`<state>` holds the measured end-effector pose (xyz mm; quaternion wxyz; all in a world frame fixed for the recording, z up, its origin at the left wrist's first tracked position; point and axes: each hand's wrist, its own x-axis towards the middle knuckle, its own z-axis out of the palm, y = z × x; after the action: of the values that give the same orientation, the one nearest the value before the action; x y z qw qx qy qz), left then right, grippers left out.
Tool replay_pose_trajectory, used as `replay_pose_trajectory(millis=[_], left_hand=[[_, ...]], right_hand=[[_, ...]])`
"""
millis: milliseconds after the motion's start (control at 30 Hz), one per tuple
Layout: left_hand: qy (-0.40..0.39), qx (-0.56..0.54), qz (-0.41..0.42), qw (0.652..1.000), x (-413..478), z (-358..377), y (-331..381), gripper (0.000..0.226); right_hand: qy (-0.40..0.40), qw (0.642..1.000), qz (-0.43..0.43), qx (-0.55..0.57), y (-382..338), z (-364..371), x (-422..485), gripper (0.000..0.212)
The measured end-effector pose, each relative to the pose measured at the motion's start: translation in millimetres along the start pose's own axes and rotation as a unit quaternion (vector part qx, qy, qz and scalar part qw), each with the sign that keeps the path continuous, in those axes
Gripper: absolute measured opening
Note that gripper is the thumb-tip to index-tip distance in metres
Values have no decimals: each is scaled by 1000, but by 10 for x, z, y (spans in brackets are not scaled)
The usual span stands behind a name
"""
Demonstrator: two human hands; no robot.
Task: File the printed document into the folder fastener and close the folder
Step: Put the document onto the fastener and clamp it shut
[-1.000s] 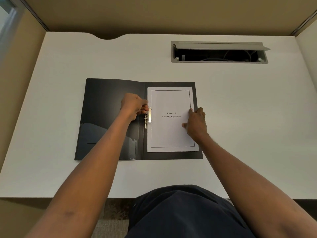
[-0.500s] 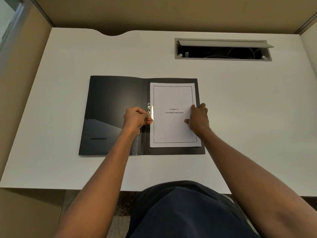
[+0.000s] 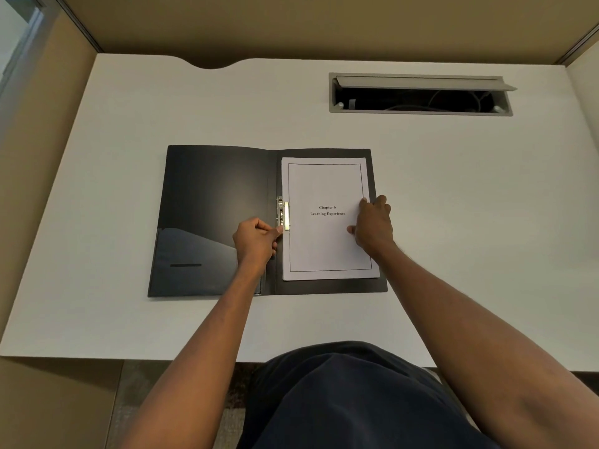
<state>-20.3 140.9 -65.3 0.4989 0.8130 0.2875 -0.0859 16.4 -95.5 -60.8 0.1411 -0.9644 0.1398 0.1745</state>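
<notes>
A black folder (image 3: 214,196) lies open flat on the white desk. The printed document (image 3: 324,247), titled "Chapter 6 Learning Experience", rests on the folder's right half. A metal fastener (image 3: 282,212) sits at the spine, over the paper's left edge. My left hand (image 3: 256,243) is curled, its fingertips pinching the lower end of the fastener. My right hand (image 3: 372,226) presses flat on the document's right edge, fingers partly on the folder.
The white desk (image 3: 129,118) has an open grey cable tray (image 3: 419,95) at the back right. Tan partition walls (image 3: 291,24) enclose the desk. The desk's near edge is just above my lap.
My left hand slid from the fastener's upper end down to its lower end. The right hand stayed on the paper's right edge. The camera shifted slightly.
</notes>
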Motion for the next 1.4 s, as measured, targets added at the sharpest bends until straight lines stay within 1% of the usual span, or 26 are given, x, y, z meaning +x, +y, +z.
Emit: replay_pose_trajectory(millis=[167, 533, 700, 1033, 1233, 1400], left_hand=[[16, 57, 15, 998, -32, 52, -16, 25], [20, 99, 19, 995, -45, 102, 61, 29], [14, 101, 15, 995, -36, 97, 66, 28], [-9, 67, 13, 998, -8, 57, 39, 26], [-11, 43, 13, 999, -13, 63, -33, 24], [1, 46, 18, 999, -38, 89, -52, 23]], right_hand=[[1, 1000, -5, -1, 1, -4, -3, 69], [0, 1000, -5, -10, -7, -1, 4, 69], [-1, 1000, -4, -7, -6, 5, 7, 72], [2, 1000, -4, -10, -2, 9, 15, 66], [4, 1000, -7, 5, 31, 31, -7, 73], [6, 1000, -15, 16, 67, 19, -42, 75]])
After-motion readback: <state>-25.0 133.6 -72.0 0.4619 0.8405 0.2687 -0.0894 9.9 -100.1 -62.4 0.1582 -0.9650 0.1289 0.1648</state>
